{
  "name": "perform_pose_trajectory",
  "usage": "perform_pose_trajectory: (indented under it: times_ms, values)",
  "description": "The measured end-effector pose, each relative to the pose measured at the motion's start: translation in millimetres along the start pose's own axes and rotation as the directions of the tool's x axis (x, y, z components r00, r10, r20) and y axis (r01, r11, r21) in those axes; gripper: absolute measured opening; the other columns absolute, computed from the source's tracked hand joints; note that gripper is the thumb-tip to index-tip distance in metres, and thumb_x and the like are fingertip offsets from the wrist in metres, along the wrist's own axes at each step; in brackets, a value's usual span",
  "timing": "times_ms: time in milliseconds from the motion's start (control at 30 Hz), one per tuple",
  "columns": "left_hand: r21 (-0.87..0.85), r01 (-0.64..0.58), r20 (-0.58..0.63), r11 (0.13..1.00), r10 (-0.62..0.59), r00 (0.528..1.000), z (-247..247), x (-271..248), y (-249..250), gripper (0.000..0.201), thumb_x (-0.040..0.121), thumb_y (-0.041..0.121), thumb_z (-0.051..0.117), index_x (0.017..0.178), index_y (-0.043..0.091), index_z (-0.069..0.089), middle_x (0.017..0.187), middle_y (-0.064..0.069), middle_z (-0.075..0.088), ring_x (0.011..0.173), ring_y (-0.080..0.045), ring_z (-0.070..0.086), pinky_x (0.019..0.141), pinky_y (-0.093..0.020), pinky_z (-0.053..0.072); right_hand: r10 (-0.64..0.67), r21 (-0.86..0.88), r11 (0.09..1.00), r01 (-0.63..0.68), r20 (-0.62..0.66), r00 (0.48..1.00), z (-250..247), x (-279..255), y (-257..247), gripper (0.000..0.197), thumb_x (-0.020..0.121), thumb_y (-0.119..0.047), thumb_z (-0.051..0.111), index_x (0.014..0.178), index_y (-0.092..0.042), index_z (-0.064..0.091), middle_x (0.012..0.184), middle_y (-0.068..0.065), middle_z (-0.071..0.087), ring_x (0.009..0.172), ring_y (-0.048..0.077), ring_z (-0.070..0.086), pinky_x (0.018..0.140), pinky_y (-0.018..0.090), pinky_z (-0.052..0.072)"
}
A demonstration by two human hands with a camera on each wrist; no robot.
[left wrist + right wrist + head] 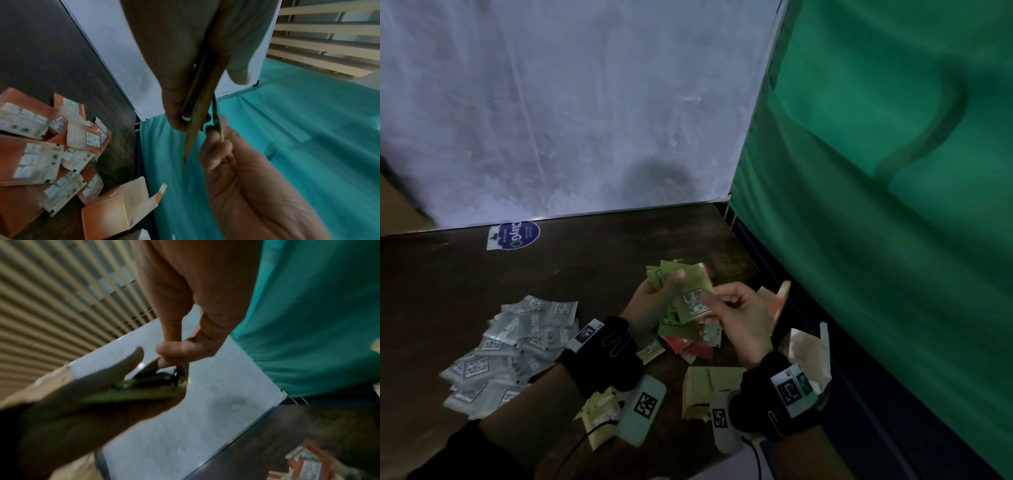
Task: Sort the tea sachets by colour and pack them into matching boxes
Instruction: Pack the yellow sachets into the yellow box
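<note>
We are mid-sort: our left hand [654, 301] grips a fanned stack of green sachets [681, 284] above the bench [465, 274], and our right hand [739, 318] pinches one more green sachet against it. The silver sachets [510, 346] already lie heaped apart at the left, while red sachets [688, 347] remain under our hands. We count three boxes, green [709, 387], orange [779, 301] and pale [810, 356]; the sachets overlap too much to count, and none looks packed yet.

Olive-green sachets [690, 291] with white printed panels; silvery-white sachets [513, 346] left; red-orange sachets [690, 347] near; dark brown table [482, 274]; green curtain [893, 205] right; box [710, 387] possibly yellow-green.
</note>
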State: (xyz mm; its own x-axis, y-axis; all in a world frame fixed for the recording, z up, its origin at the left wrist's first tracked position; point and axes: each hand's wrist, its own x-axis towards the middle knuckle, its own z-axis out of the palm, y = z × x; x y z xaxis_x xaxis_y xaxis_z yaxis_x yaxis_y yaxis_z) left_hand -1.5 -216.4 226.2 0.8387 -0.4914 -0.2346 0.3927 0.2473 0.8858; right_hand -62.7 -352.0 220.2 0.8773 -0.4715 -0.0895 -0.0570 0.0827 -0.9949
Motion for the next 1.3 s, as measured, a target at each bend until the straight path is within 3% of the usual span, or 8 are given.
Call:
perform_pose_trajectory:
  times_ms: [133,267,333,467,667,867,1133,1300]
  values:
    - [0.022,0.039,-0.033,0.999,-0.039,0.999,-3,5,0,0.036,0.089,0.018,0.058,0.117,-0.004,0.058,0.113,-0.029,0.061,0.094,-0.037,0.063,0.084,-0.050,0.051,-0.220,-0.592,0.763,0.261,0.142,0.965,8,5,0,0.032,0.073,-0.036,0.080,0.096,-0.021,0.065,0.095,-0.008,0.060,0.081,-0.003,0.057,0.070,0.019,0.046]
    - [0.014,0.141,-0.018,0.990,-0.141,0.990,-11,10,2,0.027,0.095,0.022,0.051,0.107,0.001,0.061,0.093,-0.019,0.065,0.073,-0.028,0.066,0.068,-0.036,0.055,-0.067,-0.714,0.559,0.422,0.468,0.881,7,11,-11,0.119,0.049,-0.048,0.089,0.146,-0.032,0.021,0.149,-0.012,0.019,0.136,0.005,0.023,0.110,0.026,0.026]
    - [0.029,0.203,0.040,0.979,-0.204,0.978,-10,10,2,0.038,0.094,0.036,0.049,0.110,0.004,0.062,0.101,-0.019,0.067,0.087,-0.032,0.067,0.082,-0.041,0.054,-0.041,-0.723,0.466,0.510,0.558,0.829,12,12,-12,0.128,0.051,-0.045,0.089,0.150,-0.028,0.011,0.156,-0.009,0.014,0.140,0.003,0.013,0.113,0.030,0.019]
    - [0.050,0.247,0.156,0.968,-0.252,0.955,-7,11,4,0.055,0.088,0.052,0.044,0.115,0.009,0.064,0.110,-0.015,0.068,0.100,-0.026,0.066,0.086,-0.038,0.051,-0.079,-0.670,0.594,0.446,0.502,0.861,18,14,-12,0.095,0.060,-0.037,0.088,0.138,-0.028,0.036,0.134,-0.009,0.045,0.121,0.004,0.042,0.106,0.029,0.038]
    - [0.034,0.287,0.276,0.957,-0.285,0.918,-15,6,0,0.053,0.082,0.051,0.052,0.115,0.011,0.062,0.106,-0.012,0.068,0.090,-0.021,0.068,0.071,-0.031,0.054,-0.027,-0.687,0.626,0.370,0.455,0.890,13,16,-5,0.100,0.057,-0.040,0.089,0.138,-0.029,0.031,0.128,-0.013,0.040,0.114,-0.001,0.037,0.097,0.021,0.038]
    - [-0.005,0.246,0.309,0.969,-0.233,0.922,-21,5,-1,0.044,0.083,0.025,0.066,0.119,0.001,0.056,0.109,-0.014,0.068,0.096,-0.022,0.068,0.076,-0.029,0.056,-0.040,-0.550,0.796,0.251,0.367,0.929,6,18,4,0.092,0.046,-0.043,0.091,0.119,-0.045,0.034,0.124,-0.012,0.053,0.115,0.004,0.052,0.096,0.036,0.050]
    - [0.045,0.283,0.309,0.958,-0.283,0.908,-22,7,-2,0.070,0.083,0.062,0.050,0.128,0.010,0.056,0.132,-0.024,0.053,0.124,-0.037,0.050,0.109,-0.052,0.035,-0.084,-0.611,0.675,0.413,0.493,0.866,8,10,1,0.105,0.057,-0.033,0.090,0.141,-0.033,0.027,0.135,-0.017,0.038,0.125,-0.001,0.037,0.106,0.024,0.036]
    - [0.034,0.269,0.298,0.963,-0.266,0.917,-23,8,2,0.064,0.070,0.055,0.071,0.112,0.006,0.066,0.110,-0.021,0.065,0.102,-0.033,0.064,0.092,-0.043,0.051,-0.138,-0.606,0.578,0.547,0.588,0.797,10,12,10,0.104,0.063,-0.035,0.086,0.146,-0.030,0.024,0.142,-0.009,0.038,0.130,0.005,0.033,0.108,0.027,0.034]
